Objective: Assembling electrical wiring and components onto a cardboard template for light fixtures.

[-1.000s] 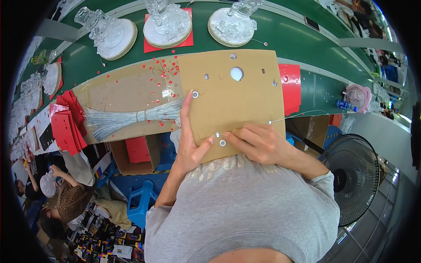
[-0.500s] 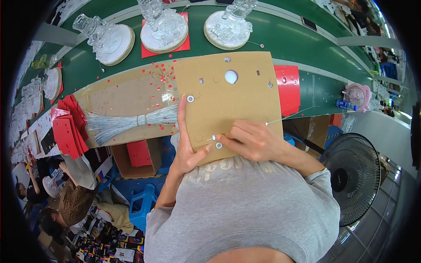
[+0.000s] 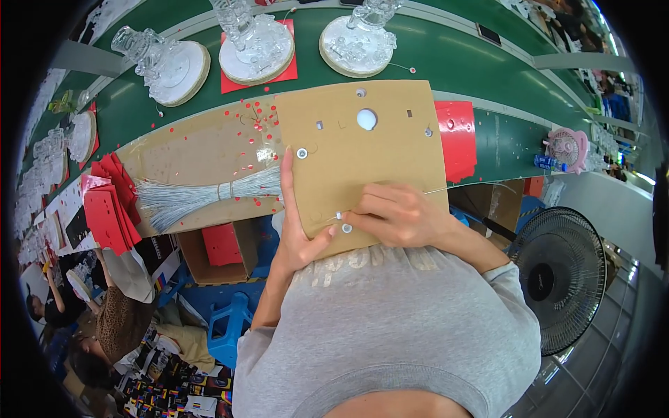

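Observation:
A tan cardboard sheet (image 3: pixel 362 164) with a round hole and several small slots stands in front of my chest. My left hand (image 3: pixel 301 240) holds its left edge, index finger stretched up along the side and thumb on the face. My right hand (image 3: pixel 401 217) is over the lower middle, fingers curled in a pinch on a thin wire (image 3: pixel 481 187) that trails past the right edge. At those fingertips is a small white fitting (image 3: pixel 339 216) with a short wire end. Beside it sits a round washer (image 3: pixel 346 228); another washer (image 3: pixel 302 153) is near the left edge.
A bundle of grey wires (image 3: pixel 216 191) lies left on brown board scattered with red dots. Red sheets (image 3: pixel 108 209) are stacked farther left. Clear ornaments on white round bases (image 3: pixel 258 52) stand along the green bench. A black fan (image 3: pixel 561 279) is at my right.
My right hand has shifted slightly up and right, covering a fitting near the sheet's right edge. The trailing wire has swung at the right. My left hand keeps its hold.

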Motion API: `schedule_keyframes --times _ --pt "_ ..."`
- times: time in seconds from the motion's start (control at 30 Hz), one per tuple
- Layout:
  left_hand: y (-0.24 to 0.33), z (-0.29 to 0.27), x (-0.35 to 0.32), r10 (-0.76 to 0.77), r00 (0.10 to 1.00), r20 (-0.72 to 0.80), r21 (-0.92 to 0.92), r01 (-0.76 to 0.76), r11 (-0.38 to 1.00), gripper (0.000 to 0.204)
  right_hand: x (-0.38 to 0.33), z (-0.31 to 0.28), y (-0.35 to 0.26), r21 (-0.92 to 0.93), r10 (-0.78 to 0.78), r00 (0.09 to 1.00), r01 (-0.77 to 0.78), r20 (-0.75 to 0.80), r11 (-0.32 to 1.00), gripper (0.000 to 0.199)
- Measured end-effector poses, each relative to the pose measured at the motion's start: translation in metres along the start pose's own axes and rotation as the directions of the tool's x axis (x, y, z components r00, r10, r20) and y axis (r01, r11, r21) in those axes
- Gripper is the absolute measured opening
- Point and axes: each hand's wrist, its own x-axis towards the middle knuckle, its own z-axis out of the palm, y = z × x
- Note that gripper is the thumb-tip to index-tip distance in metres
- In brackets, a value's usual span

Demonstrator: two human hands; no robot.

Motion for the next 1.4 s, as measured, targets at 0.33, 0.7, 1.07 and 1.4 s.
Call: schedule_keyframes --times 0.33,0.7,1.07,1.4 --pt "-0.002 0.0 0.003 0.026 0.999 -0.018 -0.039 -0.027 0.999 0.122 -0.003 -0.006 0.0 -0.045 0.037 0.999 -0.037 -0.003 0.998 0.029" --pt "0.004 -0.017 -0.005 0.498 0.867 -0.002 0.582 -0.404 0.706 0.024 -0.015 0.008 -0.004 0.016 0.157 0.979 -0.156 -0.13 0.988 0.03" --pt "0.008 -0.012 -0.004 0.281 0.936 -0.212 0.157 -0.252 0.955 0.014 -0.019 0.004 -0.006 0.031 0.216 0.974 -0.214 -0.063 0.976 0.037" --pt "0.032 -0.012 0.039 0.337 0.942 -0.013 0.616 -0.258 0.744 0.011 -0.015 0.008 -0.01 -0.007 0.174 0.981 -0.175 -0.089 0.985 0.041"
